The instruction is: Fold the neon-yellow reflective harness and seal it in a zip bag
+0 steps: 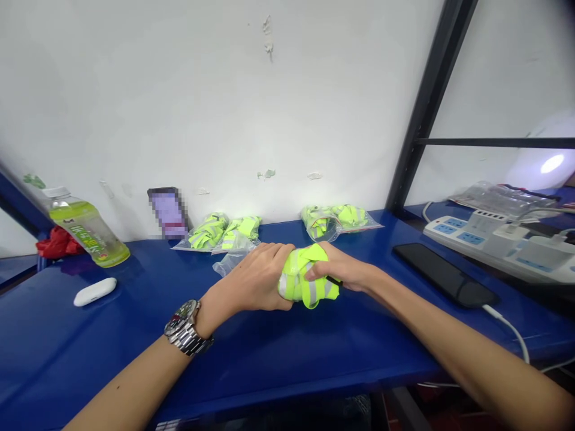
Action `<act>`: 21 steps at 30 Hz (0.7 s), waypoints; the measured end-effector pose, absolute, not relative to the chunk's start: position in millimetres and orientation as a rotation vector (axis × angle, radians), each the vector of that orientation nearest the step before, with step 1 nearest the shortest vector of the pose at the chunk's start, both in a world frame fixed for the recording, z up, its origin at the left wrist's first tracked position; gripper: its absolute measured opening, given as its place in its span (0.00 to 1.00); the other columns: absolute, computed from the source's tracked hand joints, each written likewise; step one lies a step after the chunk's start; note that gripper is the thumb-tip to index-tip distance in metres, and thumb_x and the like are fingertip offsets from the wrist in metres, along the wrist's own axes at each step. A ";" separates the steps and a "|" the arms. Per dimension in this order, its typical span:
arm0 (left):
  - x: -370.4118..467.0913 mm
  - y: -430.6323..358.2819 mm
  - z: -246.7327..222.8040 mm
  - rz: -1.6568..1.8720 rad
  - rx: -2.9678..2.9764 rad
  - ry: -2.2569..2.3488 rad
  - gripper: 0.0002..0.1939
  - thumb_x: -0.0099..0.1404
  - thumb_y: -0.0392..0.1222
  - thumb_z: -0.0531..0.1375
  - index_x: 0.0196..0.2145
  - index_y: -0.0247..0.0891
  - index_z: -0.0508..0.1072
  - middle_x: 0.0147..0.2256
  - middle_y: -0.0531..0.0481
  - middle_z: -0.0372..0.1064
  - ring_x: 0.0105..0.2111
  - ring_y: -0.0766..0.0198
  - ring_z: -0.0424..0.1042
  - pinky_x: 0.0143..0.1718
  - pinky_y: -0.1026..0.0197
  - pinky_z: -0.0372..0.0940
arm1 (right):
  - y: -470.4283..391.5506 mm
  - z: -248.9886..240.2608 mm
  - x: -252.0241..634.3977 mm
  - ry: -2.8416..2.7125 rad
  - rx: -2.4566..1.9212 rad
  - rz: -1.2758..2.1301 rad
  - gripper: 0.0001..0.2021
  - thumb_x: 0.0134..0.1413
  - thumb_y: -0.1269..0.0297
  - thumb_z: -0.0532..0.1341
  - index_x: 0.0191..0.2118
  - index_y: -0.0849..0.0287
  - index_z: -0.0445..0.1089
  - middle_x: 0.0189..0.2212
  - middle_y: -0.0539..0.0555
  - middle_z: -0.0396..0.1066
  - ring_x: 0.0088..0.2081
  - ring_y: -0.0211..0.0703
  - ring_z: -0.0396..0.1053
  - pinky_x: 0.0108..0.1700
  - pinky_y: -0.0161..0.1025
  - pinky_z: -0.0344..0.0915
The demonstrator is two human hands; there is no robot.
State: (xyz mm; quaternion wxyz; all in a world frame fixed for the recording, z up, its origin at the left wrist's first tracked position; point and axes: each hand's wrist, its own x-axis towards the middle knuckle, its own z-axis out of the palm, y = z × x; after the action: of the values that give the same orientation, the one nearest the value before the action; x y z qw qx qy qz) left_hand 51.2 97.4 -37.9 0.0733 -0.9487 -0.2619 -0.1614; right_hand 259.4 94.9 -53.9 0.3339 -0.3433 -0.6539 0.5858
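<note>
A rolled bundle of neon-yellow reflective straps (302,276) with silver stripes is held between my two hands, above the blue table. My left hand (260,275), with a metal watch on the wrist, wraps round the bundle's left side; its fingertips are hidden. From the right, my right hand (335,266) grips the bundle with the thumb pressed on its front, and a small dark piece shows beside it. A clear plastic bag (224,263) lies just behind my left hand. Further back are bagged neon-yellow bundles, two on the left (209,232) and more on the right (350,215).
A phone (168,211) leans on the wall. At left are a green drink bottle (92,227), a red cloth (58,242) and a white case (95,291). At right, a black phone (442,272) on a cable lies near a power strip (485,236). A dark metal post (417,131) rises behind.
</note>
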 end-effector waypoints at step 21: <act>66.4 100.9 -65.4 -0.778 -2.689 -0.619 0.30 0.54 0.47 0.59 0.50 0.29 0.59 0.41 0.37 0.68 0.41 0.48 0.68 0.42 0.48 0.64 | 91.1 -47.3 243.8 -2.068 -1.162 0.928 0.11 0.36 0.65 0.65 0.20 0.60 0.61 0.18 0.45 0.57 0.22 0.32 0.53 0.22 0.31 0.51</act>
State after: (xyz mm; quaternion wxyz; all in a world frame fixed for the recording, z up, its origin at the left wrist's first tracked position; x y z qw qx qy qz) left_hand 66.4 100.9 -65.4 0.1367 -0.9291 -0.2140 -0.2689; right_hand 243.8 91.1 -47.3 0.2929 -0.4360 -0.7764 0.3483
